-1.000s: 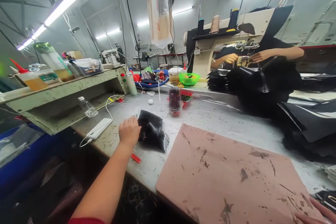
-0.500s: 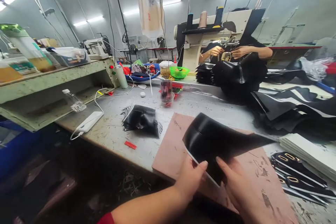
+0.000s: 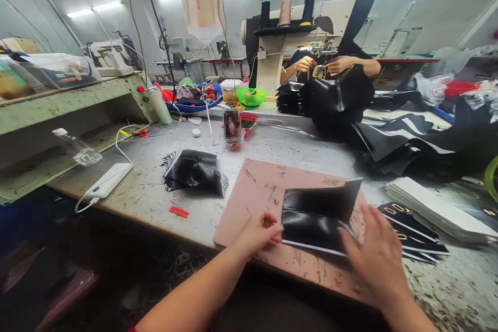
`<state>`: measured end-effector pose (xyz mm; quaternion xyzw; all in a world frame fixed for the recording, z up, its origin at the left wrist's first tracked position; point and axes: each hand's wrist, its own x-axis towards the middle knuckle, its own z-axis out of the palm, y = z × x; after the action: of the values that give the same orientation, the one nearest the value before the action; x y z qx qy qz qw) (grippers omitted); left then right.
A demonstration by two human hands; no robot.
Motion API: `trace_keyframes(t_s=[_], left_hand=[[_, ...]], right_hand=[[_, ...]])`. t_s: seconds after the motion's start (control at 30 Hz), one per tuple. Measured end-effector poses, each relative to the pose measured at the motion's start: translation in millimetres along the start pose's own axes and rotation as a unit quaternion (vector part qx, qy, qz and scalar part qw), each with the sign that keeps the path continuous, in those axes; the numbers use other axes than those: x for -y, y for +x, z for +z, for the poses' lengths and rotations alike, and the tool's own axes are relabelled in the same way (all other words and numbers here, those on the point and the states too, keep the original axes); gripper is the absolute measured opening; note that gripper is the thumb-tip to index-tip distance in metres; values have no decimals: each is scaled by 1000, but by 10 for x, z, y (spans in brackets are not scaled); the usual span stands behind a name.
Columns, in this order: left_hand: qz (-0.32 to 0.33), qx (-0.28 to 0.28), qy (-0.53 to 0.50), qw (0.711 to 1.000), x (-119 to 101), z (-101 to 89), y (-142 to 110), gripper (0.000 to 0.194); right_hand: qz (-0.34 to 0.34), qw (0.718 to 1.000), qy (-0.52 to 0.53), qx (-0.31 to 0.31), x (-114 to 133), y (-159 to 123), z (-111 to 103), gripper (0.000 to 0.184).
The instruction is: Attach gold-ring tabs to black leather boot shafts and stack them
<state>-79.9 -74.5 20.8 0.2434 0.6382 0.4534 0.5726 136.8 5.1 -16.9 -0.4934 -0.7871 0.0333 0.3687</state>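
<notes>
A black leather-like piece (image 3: 311, 223) with pale edges lies on the pinkish board (image 3: 249, 187), its right end bent upward. My left hand (image 3: 259, 233) is closed beside the piece's left edge, thumb and fingers together at the fingertips; whether they grip anything is hidden. Over the right end, my right hand (image 3: 375, 257) is open and slightly blurred, its thumb apart from the fingers and close to the piece. A stack of similar black pieces (image 3: 196, 171) rests on the table, left of the board.
Left of the board are a red strip (image 3: 179, 211), a white power bank (image 3: 111, 180) and a clear bottle (image 3: 83, 154). White strips (image 3: 436, 207) and black parts with gold rings (image 3: 404, 223) lie right. Behind, a co-worker's hands (image 3: 338, 65) are at a sewing machine (image 3: 268, 67).
My left hand left the stack and joined my right hand at a black piece. That piece was then lowered flat onto the board, and my right hand opened. The view swung right.
</notes>
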Motion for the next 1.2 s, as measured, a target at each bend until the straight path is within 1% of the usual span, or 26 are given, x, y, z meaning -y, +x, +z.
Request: trace_keyframes(t_s=[0.03,0.07,0.1,0.13,0.17,0.2,0.27,0.37,0.5,0.57,0.63,0.73,0.87,1.03,1.1,1.13,1.2], left_hand=[[0,2,14,1000,1,7,14,18],[0,4,27,1000,0,12,28,18],[0,8,39,999,-2,17,41,17],[0,13,51,999,-5,20,54,16],[0,18,61,998,-9,23,65,15],[0,24,71,997,-13,25,76,14],[-2,37,88,995,-16,22,97,14],[7,43,107,993,0,-7,134,14],[50,10,142,989,37,-82,191,13],[66,-5,159,985,37,-106,218,13],[69,-6,169,983,12,-102,242,14],[45,7,170,984,-64,-51,271,15],[3,29,162,986,-160,25,270,17],[6,48,156,987,-154,46,220,25],[9,67,140,988,-132,39,201,26],[9,79,131,988,-121,34,194,27],[10,100,115,988,-101,23,183,27]], right_hand=[[-71,997,2,3,115,7,-1,51],[-146,989,21,25,225,19,5,42],[-215,974,43,57,321,36,17,33],[-269,957,62,88,400,57,35,25],[-306,943,74,112,459,79,58,18],[-325,934,79,125,499,99,83,16],[-329,932,83,132,534,123,127,18],[-309,937,81,140,528,117,169,19],[-305,939,35,156,508,105,209,15],[-321,933,11,163,502,126,233,14],[-342,925,-3,167,497,155,260,15],[-353,924,2,146,492,174,300,20],[-325,941,32,87,499,130,311,23],[-286,955,57,51,531,46,215,21],[-274,958,69,51,552,24,168,21],[-269,957,83,62,566,19,148,20],[-253,953,130,103,600,24,121,18]])
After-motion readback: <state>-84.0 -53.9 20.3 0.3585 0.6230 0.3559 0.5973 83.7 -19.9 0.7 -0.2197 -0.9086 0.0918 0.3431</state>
